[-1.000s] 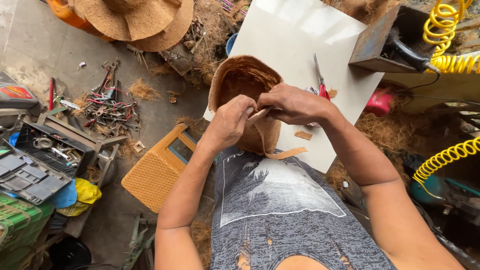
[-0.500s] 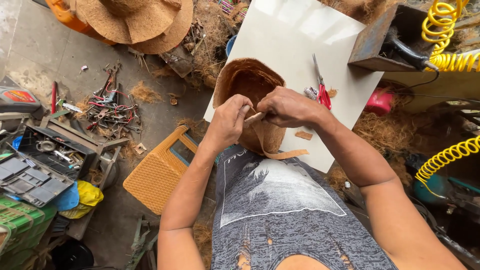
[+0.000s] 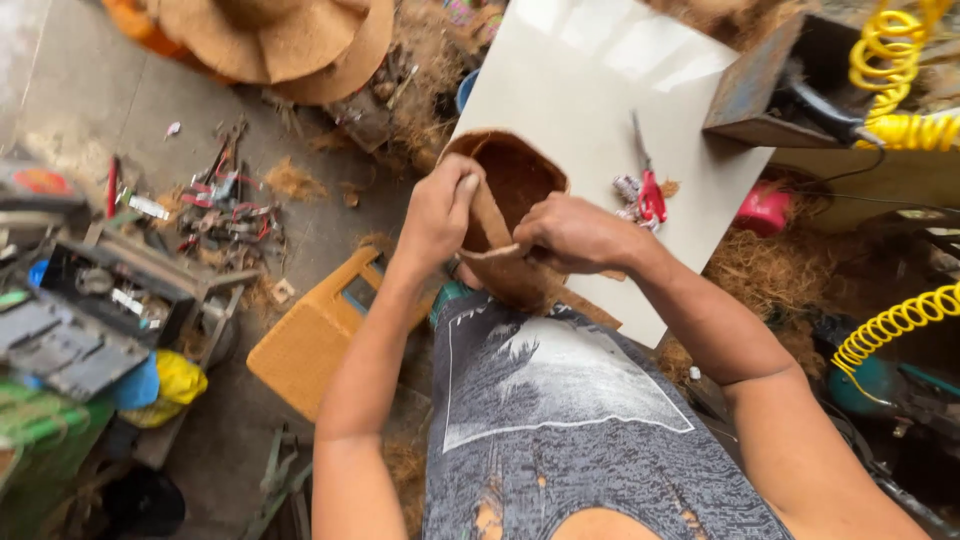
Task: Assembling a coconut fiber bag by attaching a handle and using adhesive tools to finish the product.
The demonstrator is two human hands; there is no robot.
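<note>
Coir pot partly hidden behind left hand and right hand.

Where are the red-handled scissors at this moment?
In the head view, the red-handled scissors lie on the white board, just right of the brown fibre pot and beyond the right hand.

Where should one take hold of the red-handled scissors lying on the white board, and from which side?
Probably by the red handles of the scissors, from above on the side near the person. They lie flat on the white board, blades pointing away and handles toward the right hand, which, like the left hand, is busy on the brown fibre bowl.
</note>
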